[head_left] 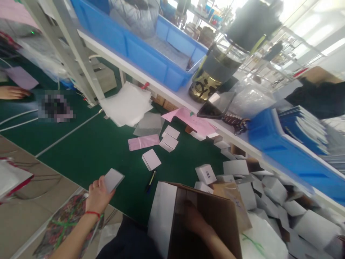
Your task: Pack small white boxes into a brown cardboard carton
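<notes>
My left hand (98, 194), with a red string at the wrist, grips a small flat white box (113, 180) over the table's near edge. My right hand (192, 216) reaches down inside an open cardboard box (161, 207) with a white outer side. Its fingers are dark and blurred there, so whether they hold anything cannot be made out. Beyond my hands, a small white box (151, 159) lies on the green tabletop, with two more white boxes (169, 142) behind it. A pen or cutter (151, 181) rests between my hands.
A pink slip (144, 142) and white sheets (126, 104) lie further back. Many white boxes (275, 190) are heaped at the right. A shelf carries blue bins (134, 46) and a gold-and-black container (207, 81). Another person's hand (14, 92) is at far left.
</notes>
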A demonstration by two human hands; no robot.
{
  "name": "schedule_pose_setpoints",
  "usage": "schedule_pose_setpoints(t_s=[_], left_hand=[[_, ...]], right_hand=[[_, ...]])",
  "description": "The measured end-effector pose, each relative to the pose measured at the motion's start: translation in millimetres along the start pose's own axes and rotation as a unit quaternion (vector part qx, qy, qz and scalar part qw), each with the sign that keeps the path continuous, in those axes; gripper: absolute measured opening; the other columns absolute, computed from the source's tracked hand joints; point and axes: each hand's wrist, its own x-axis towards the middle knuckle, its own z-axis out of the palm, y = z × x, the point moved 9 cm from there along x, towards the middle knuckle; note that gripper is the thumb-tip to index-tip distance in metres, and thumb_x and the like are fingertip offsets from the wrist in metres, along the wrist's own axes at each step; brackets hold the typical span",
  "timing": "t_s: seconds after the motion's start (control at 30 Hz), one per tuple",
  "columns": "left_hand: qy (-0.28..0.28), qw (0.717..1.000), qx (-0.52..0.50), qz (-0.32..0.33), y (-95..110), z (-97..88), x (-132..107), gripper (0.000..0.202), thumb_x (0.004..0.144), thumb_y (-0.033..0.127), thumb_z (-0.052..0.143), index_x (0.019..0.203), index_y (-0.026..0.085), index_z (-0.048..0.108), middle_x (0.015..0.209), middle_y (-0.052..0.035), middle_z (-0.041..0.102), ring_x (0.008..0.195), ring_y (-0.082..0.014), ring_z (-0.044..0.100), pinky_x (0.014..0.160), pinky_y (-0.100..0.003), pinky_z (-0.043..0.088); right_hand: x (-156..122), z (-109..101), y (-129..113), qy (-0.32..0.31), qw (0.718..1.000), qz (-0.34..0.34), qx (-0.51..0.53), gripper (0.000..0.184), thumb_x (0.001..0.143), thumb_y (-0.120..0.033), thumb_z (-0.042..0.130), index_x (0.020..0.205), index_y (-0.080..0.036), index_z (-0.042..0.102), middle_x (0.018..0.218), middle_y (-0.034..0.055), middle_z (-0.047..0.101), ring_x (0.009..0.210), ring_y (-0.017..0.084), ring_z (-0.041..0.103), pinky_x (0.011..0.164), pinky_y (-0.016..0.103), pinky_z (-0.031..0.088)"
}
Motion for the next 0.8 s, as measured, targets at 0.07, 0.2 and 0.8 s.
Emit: schedule_pose_setpoints(t_s=[0.07, 0.2, 0.8], left_hand=[[-0.002, 1.0, -0.009, 0.0, -2, 0.7, 0, 0.078, 0.082, 0.046, 0.052, 0.138, -0.004, 0.034, 0.116, -0.0241, 0.056, 0.107, -0.0394, 0.055, 0.095, -0.045, 0.043], [-0.002, 0.999, -0.037, 0.005, -1, 3.9, -4, 0.076, 0.081, 0.043, 0.053, 0.137, -0.006, 0.036, 0.116, -0.0242, 0.057, 0.106, -0.0384, 0.055, 0.097, -0.045, 0.042], [-0.035, 0.989, -0.127, -0.063, 37, 29.4, -68, 0.078, 0.082, 0.025, 0.066, 0.147, -0.005, 0.035, 0.125, -0.0226, 0.059, 0.116, -0.0336, 0.054, 0.098, -0.041, 0.047]], right_hand=[[-34, -32, -41, -0.181, 0.973, -0.121, 0.078, 0.028, 0.081, -0.024, 0.07, 0.108, -0.02, 0.078, 0.103, 0.0071, 0.078, 0.093, 0.025, 0.074, 0.078, 0.028, 0.058], [-74, -136, -112, -0.347, 0.868, -0.248, 0.256, 0.04, 0.088, -0.042, 0.066, 0.119, -0.017, 0.072, 0.104, 0.0087, 0.077, 0.092, 0.02, 0.074, 0.078, 0.027, 0.057], [199, -12, -221, -0.005, 0.861, -0.348, -0.37, 0.131, 0.048, -0.023, 0.09, 0.157, -0.007, 0.02, 0.16, 0.0305, 0.024, 0.144, 0.052, 0.025, 0.113, 0.068, 0.031]])
